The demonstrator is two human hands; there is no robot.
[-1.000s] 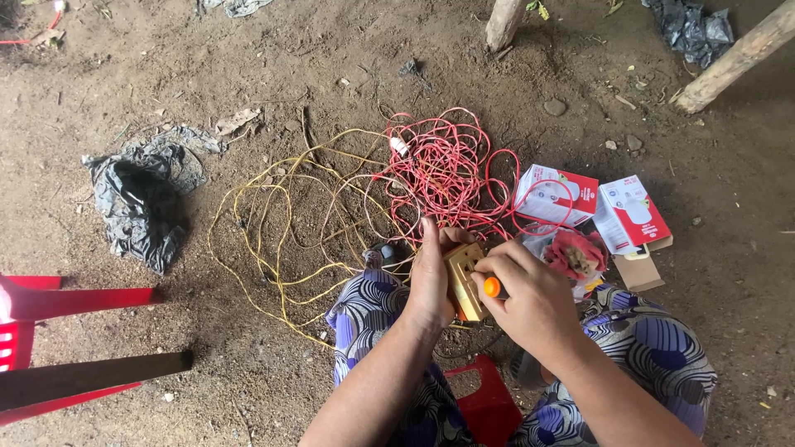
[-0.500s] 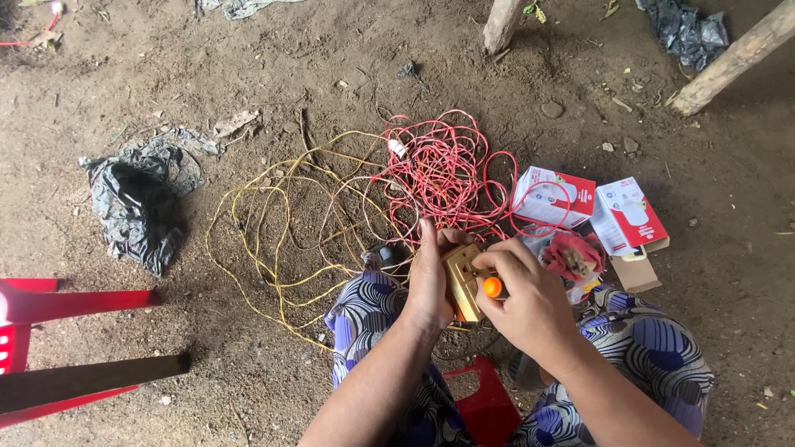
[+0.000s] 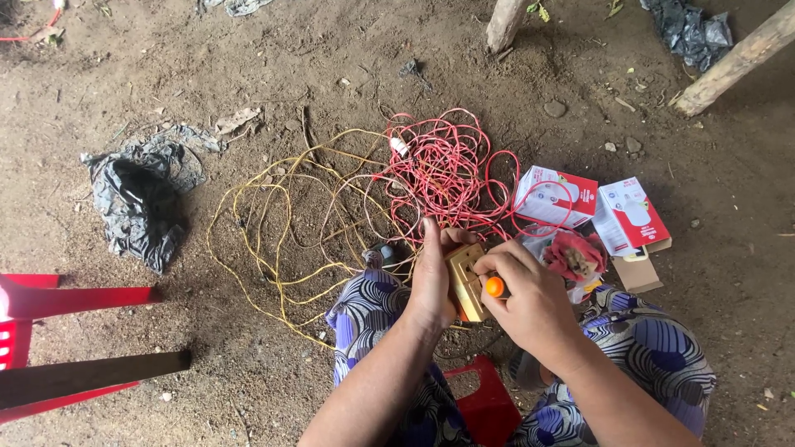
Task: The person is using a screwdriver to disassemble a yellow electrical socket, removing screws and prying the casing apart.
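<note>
My left hand (image 3: 433,280) grips a small tan wooden board (image 3: 465,281) upright between my knees. My right hand (image 3: 530,300) is closed around a screwdriver with an orange handle end (image 3: 494,286), its tip pressed against the board's face. Just beyond the hands lies a tangle of red wire (image 3: 443,174) overlapping loose loops of yellow wire (image 3: 281,223) on the dirt floor. My knees are covered in blue and purple patterned cloth (image 3: 646,352).
Two red-and-white cardboard boxes (image 3: 555,196) (image 3: 631,217) lie right of the wires, beside a clear bag with red parts (image 3: 571,257). A black plastic bag (image 3: 137,203) lies left. Red stool (image 3: 33,331) at left edge; small red seat (image 3: 484,406) below me. Wooden posts (image 3: 733,62) stand behind.
My hands have stayed on the board and screwdriver, with only a slight shift of the right hand. Nothing else has moved.
</note>
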